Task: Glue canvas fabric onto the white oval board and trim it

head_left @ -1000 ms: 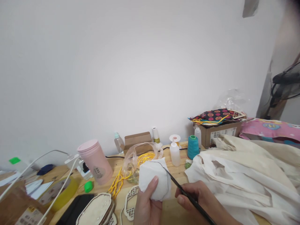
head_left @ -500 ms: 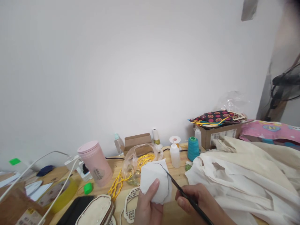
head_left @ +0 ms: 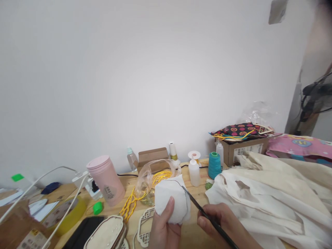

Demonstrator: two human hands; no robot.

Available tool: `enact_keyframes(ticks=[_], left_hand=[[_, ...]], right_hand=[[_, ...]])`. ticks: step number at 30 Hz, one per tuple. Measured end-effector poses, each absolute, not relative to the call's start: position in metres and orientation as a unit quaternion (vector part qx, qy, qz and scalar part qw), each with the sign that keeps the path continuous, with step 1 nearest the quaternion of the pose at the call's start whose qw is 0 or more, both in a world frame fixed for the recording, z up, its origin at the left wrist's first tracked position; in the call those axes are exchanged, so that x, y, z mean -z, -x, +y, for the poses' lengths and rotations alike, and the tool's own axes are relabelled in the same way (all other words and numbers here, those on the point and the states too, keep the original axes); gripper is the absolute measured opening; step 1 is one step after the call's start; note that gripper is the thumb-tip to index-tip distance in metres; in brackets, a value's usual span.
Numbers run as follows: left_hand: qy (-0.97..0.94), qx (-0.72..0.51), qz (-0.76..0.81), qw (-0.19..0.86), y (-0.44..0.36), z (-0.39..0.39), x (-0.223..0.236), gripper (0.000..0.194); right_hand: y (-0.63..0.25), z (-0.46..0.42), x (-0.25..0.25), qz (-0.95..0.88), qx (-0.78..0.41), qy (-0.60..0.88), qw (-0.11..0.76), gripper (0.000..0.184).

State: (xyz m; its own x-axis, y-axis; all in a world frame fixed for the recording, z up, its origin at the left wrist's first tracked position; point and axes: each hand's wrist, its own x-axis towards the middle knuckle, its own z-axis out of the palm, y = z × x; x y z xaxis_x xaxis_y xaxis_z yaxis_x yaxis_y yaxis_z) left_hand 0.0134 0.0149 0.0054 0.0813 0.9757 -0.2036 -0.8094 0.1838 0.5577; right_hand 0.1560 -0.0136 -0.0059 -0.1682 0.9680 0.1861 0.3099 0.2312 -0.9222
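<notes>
Shifted slightly rightward, the right hand [head_left: 215, 218] grips a black tool [head_left: 195, 202]; the left hand [head_left: 166, 229] pinches white paper [head_left: 179, 204]. Apparently outlining; the next stroke needs steadiness.

From where I stand, a plain white wall [head_left: 145, 76] rises behind the pale wooden worktop [head_left: 201, 195], running along most of its back. Soft light spreads over it, brightest above the worktop's middle and greyer toward its ends. High above the worktop's right end sits a small grey panel [head_left: 278, 12]. Beyond that same end, there's a dimmer corner, with a dark fan [head_left: 315, 90] partly in sight.
</notes>
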Motion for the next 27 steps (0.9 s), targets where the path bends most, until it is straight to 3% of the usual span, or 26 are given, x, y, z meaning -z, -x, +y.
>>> enact_keyframes(ticks=[14,23,27], left_hand=[[-0.162,-0.587,0.223,0.761,-0.008,0.016,-0.003,0.039],[-0.175,-0.589,0.256,0.746,-0.004,0.014,-0.004,0.050],[-0.182,-0.586,0.252,0.748,-0.001,0.018,-0.004,0.048]], right_hand=[[-0.162,-0.013,0.005,-0.690,-0.369,0.488,0.386,0.035],[-0.167,-0.009,0.006,-0.690,-0.393,0.478,0.375,0.031],[-0.170,-0.008,0.011,-0.688,-0.451,0.404,0.400,0.039]])
